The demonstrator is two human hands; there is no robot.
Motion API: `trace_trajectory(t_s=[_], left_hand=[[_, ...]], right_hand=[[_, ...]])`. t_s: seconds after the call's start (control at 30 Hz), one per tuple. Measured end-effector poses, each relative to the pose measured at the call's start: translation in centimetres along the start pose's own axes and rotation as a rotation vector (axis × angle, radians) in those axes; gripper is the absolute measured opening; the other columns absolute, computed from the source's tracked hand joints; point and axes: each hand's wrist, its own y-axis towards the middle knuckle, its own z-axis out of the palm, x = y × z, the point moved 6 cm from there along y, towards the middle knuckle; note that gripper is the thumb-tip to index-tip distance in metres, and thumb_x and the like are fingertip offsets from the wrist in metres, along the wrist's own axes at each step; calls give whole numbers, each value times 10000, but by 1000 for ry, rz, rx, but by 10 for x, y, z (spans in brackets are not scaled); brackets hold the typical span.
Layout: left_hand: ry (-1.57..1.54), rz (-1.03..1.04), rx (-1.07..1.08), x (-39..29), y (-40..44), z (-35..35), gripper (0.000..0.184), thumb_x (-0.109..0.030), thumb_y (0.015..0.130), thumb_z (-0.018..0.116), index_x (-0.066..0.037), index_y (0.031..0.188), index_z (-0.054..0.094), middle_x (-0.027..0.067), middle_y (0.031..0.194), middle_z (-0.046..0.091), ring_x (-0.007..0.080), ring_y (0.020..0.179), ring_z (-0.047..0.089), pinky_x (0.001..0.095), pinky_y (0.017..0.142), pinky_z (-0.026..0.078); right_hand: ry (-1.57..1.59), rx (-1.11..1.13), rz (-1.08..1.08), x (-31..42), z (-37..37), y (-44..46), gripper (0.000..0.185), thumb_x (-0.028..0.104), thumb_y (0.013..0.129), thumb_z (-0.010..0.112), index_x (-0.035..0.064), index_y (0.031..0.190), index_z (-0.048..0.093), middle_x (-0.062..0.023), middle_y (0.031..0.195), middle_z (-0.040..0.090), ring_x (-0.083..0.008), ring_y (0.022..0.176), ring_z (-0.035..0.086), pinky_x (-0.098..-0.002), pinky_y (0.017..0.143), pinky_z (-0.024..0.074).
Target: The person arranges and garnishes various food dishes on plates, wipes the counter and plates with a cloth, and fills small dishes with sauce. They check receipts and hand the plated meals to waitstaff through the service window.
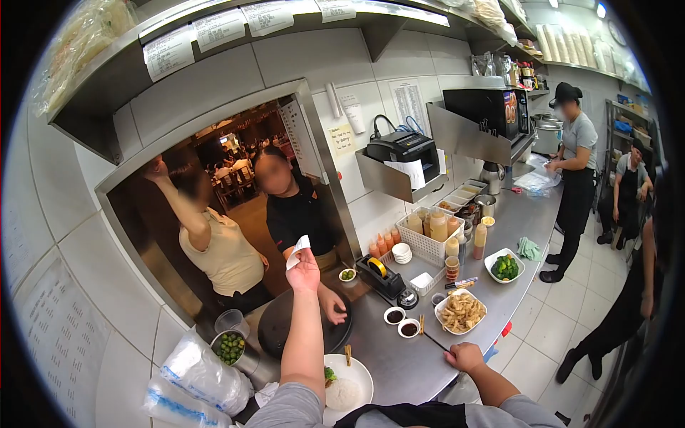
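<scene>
My left hand point(305, 274) reaches out towards the serving window, its fingers closed on a small white paper slip point(298, 252). Just beyond the slip stands a person in black point(289, 207), one hand point(333, 307) low over a dark round tray point(275, 324). Below my left arm, a white bowl point(362, 385) holds rice and some greens. My right hand point(465, 357) is curled at the counter's front edge. A thin dark line runs up to its fingers, and whether it grips anything is unclear. Near that hand sits a white bowl of fried food point(462, 312).
Two dark sauce cups point(409, 328), a tape dispenser point(382, 277) and a basket of sauce bottles point(421, 239) stand along the counter. Further right are a bowl of broccoli point(506, 265) and a green cloth point(529, 248). A co-worker point(576, 143) stands at the far end.
</scene>
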Motion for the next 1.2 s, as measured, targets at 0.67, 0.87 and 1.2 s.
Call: trace_trajectory(t_s=[0.67,0.87,1.2], left_hand=[[-10,31,85,-35,-4,7,202,-81,896,386,92,866,486,261,1096,589,358,1079,573,446,978,459],[4,13,187,-39,-9,16,251,-87,903,385,132,967,488,252,1097,591,354,1069,579,432,980,458],[47,46,64,-40,-13,20,215,-67,869,405,100,860,539,254,1068,614,345,1069,585,426,970,465]], right_hand=[[-35,33,12,1,1,1,361,422,818,565,115,628,581,-86,605,594,-282,627,604,-422,576,480],[-40,17,9,1,1,3,357,411,809,576,112,614,574,-87,588,586,-285,609,601,-422,564,483],[-37,0,16,3,0,2,351,405,803,587,109,615,568,-89,604,593,-281,626,607,-418,574,488]])
